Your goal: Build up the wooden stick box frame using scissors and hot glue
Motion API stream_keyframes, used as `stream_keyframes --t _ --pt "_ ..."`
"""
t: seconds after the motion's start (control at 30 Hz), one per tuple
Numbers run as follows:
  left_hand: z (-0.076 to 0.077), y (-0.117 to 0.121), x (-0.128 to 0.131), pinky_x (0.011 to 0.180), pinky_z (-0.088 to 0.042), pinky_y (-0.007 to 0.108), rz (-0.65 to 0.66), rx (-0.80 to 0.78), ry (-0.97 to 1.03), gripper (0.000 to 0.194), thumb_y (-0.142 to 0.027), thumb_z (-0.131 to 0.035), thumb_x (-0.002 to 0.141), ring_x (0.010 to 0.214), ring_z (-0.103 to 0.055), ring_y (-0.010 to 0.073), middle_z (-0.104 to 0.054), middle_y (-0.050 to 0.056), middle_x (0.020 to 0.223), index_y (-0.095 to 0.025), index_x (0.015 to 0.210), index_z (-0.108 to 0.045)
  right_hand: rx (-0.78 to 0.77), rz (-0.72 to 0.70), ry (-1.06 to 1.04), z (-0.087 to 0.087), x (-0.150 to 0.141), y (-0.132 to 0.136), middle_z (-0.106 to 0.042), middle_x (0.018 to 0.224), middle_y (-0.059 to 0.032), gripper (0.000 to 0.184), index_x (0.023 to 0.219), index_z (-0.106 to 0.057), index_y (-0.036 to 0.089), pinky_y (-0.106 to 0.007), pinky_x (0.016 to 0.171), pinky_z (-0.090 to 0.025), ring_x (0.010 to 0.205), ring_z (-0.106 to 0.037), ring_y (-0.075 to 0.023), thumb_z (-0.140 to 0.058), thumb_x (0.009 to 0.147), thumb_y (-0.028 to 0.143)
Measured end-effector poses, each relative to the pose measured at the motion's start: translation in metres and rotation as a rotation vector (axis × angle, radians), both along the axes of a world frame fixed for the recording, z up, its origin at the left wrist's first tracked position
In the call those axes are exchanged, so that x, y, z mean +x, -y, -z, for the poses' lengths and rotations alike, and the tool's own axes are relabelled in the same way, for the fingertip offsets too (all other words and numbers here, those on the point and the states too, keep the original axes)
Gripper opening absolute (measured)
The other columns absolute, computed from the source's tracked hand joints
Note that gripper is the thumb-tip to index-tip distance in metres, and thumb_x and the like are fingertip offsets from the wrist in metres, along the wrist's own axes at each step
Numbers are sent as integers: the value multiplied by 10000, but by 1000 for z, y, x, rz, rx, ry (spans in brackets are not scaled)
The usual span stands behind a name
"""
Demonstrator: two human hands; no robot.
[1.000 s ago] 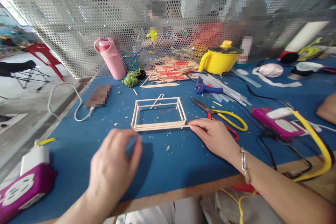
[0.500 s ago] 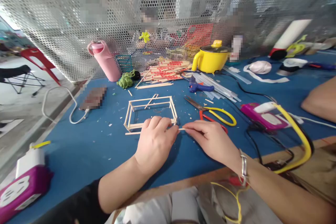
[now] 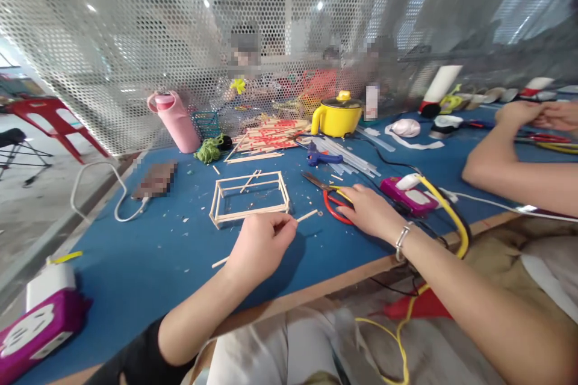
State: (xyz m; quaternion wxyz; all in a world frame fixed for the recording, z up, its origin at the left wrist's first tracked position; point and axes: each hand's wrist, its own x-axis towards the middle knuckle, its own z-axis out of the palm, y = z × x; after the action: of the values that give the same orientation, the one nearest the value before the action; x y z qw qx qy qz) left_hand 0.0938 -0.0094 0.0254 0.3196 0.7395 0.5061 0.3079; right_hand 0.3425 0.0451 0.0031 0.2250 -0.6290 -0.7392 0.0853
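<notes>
Matt wooden stick (image 3: 307, 215) and frame (image 3: 235, 215); glossy pot (image 3: 339, 121), seemingly plastic.

We note: stick (image 3: 308, 215), middle hidden by left hand (image 3: 261, 245); scissors (image 3: 326, 188), handles partly covered by right hand (image 3: 369, 210) (we cannot tell its grip); purple power strip (image 3: 40, 337) cut off at left edge; people (image 3: 245, 51) behind perforated screen (image 3: 149, 42) blurred.

The stick frame (image 3: 232, 215) lies on the table (image 3: 149, 271), left of the scissors (image 3: 323, 187). Behind them lies the glue gun (image 3: 323, 157), the pot (image 3: 338, 119) farther back.
</notes>
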Motion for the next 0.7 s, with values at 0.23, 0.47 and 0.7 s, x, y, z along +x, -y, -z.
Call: stream_keyframes --t 0.23,0.47,0.7 --pt "8 1 9 494 -236 231 -77 -171 157 320 -377 -483 790 497 -301 90 -374 -51 499 -162 561 -541 -195 -57 -335 -12 6 38 -600 649 -12 400 1178 -540 120 -217 485 -373 537 -540 -122 -484 791 208" --pt "8 5 19 510 -305 228 -68 -264 215 335 -437 -505 774 513 -396 99 -544 -16 585 -148 669 -639 -622 -47 -1234 7 7 145 -572 761 -5 455 1102 -535 255 -220 464 -377 507 -477 -93 -594 654 312" --pt "9 21 33 529 -321 235 -31 -275 231 348 -445 -512 773 538 -425 108 -589 -10 613 -148 722 -685 -545 72 -934 25 -19 190 -547 838 -5 520 1161 -488 254 -262 588 -437 692 -535 -149 -574 656 169"
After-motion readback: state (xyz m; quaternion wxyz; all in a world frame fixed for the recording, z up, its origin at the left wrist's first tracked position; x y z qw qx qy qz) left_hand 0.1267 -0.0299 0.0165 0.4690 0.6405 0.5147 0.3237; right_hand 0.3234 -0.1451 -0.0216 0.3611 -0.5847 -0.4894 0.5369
